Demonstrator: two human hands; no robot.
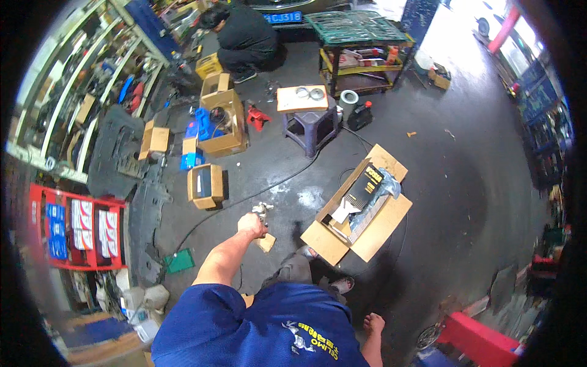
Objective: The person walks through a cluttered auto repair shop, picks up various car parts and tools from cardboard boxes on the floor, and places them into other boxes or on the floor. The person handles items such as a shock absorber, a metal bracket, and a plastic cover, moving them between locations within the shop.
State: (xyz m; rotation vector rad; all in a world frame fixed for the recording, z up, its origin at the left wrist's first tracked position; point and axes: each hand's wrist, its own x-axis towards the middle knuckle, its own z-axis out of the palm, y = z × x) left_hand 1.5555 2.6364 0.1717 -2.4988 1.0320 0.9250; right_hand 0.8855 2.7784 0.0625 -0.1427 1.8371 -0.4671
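- 1 left hand (251,226) closes around a silvery metal part (263,211) above the floor (452,183).
- 1 large carton (382,229) lies open: opening looks done, black box (369,186) and plastic wrap (392,186) left inside.
- Right hand (374,323) curls shut, nothing visible in it.

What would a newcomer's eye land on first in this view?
Probably the large open cardboard box, flaps spread, on the dark floor right of centre. Left of it, the left hand holds a silvery metal piece. Farther off, a dark plastic stool carries round rings, and a person in black crouches near the top.
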